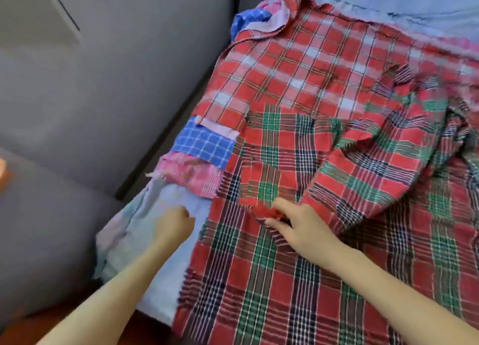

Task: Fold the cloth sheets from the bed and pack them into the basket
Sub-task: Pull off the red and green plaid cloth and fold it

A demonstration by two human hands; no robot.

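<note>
A red, green and navy plaid cloth (298, 280) lies spread over the near part of the bed, with one part of it bunched and folded back toward the middle. My right hand (298, 223) pinches a folded corner of this cloth between thumb and fingers. My left hand (173, 223) hovers over the pale blue bed sheet (166, 280) beside the cloth's left edge, fingers curled into a fist, holding nothing. A red and white plaid cloth (298, 67) lies spread farther back. A blue checked cloth (204, 145) and a pink checked cloth (191, 176) stick out at the left. No basket is in view.
A grey wall (103, 85) runs along the bed's left side, with a dark gap (160, 142) between them. A strip of reddish floor (39, 326) shows at the bottom left. More pale blue bedding (414, 5) lies at the far end.
</note>
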